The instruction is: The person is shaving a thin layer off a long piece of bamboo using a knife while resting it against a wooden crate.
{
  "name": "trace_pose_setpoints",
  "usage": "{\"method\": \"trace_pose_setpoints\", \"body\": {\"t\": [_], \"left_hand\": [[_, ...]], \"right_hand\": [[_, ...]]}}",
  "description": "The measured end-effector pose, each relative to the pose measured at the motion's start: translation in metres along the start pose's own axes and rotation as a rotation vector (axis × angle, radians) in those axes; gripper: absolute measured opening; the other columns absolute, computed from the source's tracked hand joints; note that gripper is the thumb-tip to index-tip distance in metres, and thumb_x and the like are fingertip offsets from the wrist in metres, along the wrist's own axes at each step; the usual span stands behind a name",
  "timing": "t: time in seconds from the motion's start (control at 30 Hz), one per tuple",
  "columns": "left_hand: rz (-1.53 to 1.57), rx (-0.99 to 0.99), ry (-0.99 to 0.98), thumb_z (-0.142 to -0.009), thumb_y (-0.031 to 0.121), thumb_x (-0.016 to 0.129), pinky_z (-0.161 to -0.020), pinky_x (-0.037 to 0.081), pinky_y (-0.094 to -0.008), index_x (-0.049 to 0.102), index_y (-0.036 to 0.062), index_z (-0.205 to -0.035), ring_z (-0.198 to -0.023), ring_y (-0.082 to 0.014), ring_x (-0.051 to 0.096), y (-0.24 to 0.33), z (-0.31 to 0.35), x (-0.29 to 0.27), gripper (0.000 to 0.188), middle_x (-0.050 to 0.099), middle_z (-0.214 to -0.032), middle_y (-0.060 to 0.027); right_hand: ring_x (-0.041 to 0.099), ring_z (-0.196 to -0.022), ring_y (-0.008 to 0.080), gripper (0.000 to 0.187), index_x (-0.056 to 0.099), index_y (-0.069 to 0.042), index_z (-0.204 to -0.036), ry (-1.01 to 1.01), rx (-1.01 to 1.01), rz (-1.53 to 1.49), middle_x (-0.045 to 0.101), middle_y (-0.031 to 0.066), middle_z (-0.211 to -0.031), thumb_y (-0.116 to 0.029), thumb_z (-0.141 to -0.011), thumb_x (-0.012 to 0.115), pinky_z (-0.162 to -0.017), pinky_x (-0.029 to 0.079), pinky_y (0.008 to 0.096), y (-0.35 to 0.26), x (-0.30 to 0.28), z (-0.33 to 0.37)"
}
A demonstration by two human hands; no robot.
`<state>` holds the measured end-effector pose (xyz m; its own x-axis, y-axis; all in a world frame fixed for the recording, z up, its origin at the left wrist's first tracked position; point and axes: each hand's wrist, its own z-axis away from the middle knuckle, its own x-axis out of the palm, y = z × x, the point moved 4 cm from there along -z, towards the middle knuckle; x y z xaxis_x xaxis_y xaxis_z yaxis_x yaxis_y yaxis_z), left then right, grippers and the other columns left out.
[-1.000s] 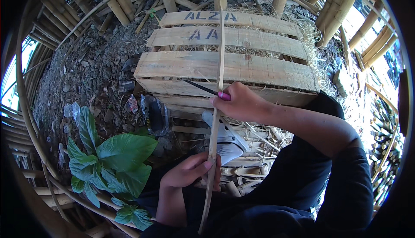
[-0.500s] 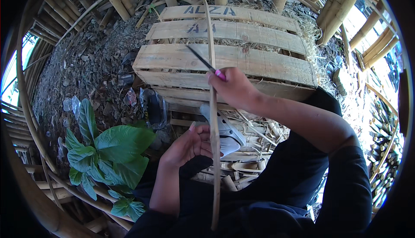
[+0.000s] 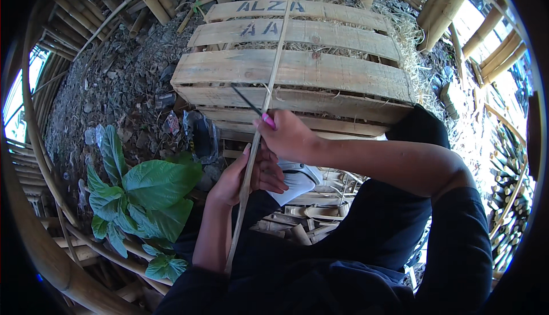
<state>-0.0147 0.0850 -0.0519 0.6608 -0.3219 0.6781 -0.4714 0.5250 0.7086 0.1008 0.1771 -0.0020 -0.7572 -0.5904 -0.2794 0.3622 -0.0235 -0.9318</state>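
Note:
My right hand (image 3: 289, 135) is closed around the pink handle of a knife (image 3: 249, 100), its dark, narrow blade pointing up and to the left. The blade crosses a long, thin bamboo strip (image 3: 278, 55), and a small sliver sticks out from the strip just above it. My left hand (image 3: 240, 176) is below the right one, under the strip. Its thumb is on the strip's left side and its loosely curled fingers are on the right, so the strip lies in the hand. The strip slants from the far crate down to my lap.
A slatted wooden crate (image 3: 240, 66) stands ahead, with pale shavings (image 3: 409, 58) at its right. A leafy green plant (image 3: 151, 186) grows at the left. A light-coloured shoe (image 3: 303, 179) shows below my hands. Bamboo poles (image 3: 446, 12) surround the spot, with cut bamboo stacked (image 3: 509, 200) at right.
My right hand and the knife have come down the strip toward me. The strip now leans, its near end shifted left. My left hand has moved up to the strip, close under the right.

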Motion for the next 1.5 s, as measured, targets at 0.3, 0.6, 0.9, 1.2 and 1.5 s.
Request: {"method": "trace_pose_setpoints", "body": {"t": [0.3, 0.6, 0.9, 1.2, 1.5], "left_hand": [[0.105, -0.015, 0.009, -0.100, 0.055, 0.025, -0.065, 0.051, -0.0371, 0.052, 0.0020, -0.104, -0.067, -0.0259, 0.060, -0.017, 0.001, 0.001, 0.059, 0.056, -0.079, -0.0109], [0.094, 0.038, 0.261, -0.101, 0.041, 0.032, -0.070, 0.055, -0.0364, 0.054, 0.0022, -0.115, -0.076, -0.0260, 0.065, 0.000, 0.005, 0.005, 0.046, 0.062, -0.089, -0.0108], [0.272, 0.139, 0.345, -0.100, 0.031, 0.038, -0.092, 0.050, -0.0388, 0.049, 0.0044, -0.125, -0.105, -0.0235, 0.062, -0.015, 0.014, -0.004, 0.037, 0.059, -0.116, -0.0135], [0.146, 0.190, 0.209, -0.103, 0.042, 0.029, -0.098, 0.046, -0.0486, 0.044, 0.0017, -0.129, -0.113, -0.0259, 0.057, -0.001, 0.010, -0.018, 0.050, 0.058, -0.117, -0.0149], [-0.072, 0.118, 0.428, -0.103, 0.041, 0.034, -0.090, 0.052, -0.0406, 0.047, 0.0021, -0.127, -0.105, -0.0233, 0.061, 0.006, 0.016, -0.010, 0.048, 0.059, -0.114, -0.0133]], "right_hand": [[0.071, -0.070, 0.0236, 0.035, 0.062, 0.005, -0.088, -0.077, -0.029, 0.258, 0.070, 0.0157, -0.073, -0.028, -0.096, 0.054, -0.064, 0.055, 0.0354, -0.005, -0.002, 0.030], [0.068, -0.064, 0.0263, 0.034, 0.065, 0.002, -0.089, -0.254, 0.056, 0.177, 0.066, 0.0131, -0.066, -0.030, -0.094, 0.057, -0.063, 0.054, 0.0372, -0.018, 0.007, 0.054], [0.065, -0.061, 0.0281, 0.036, 0.061, 0.004, -0.095, -0.179, -0.134, 0.298, 0.062, 0.0167, -0.066, -0.032, -0.095, 0.055, -0.060, 0.051, 0.0385, -0.025, 0.015, 0.044], [0.065, -0.064, 0.0262, 0.034, 0.060, 0.003, -0.087, -0.132, 0.128, 0.019, 0.064, 0.0152, -0.069, -0.030, -0.095, 0.054, -0.062, 0.051, 0.0379, -0.014, 0.009, 0.028], [0.068, -0.063, 0.0299, 0.041, 0.062, 0.007, -0.085, -0.169, 0.089, 0.222, 0.064, 0.0184, -0.066, -0.034, -0.092, 0.061, -0.059, 0.053, 0.0404, -0.007, 0.017, 0.030]]}}
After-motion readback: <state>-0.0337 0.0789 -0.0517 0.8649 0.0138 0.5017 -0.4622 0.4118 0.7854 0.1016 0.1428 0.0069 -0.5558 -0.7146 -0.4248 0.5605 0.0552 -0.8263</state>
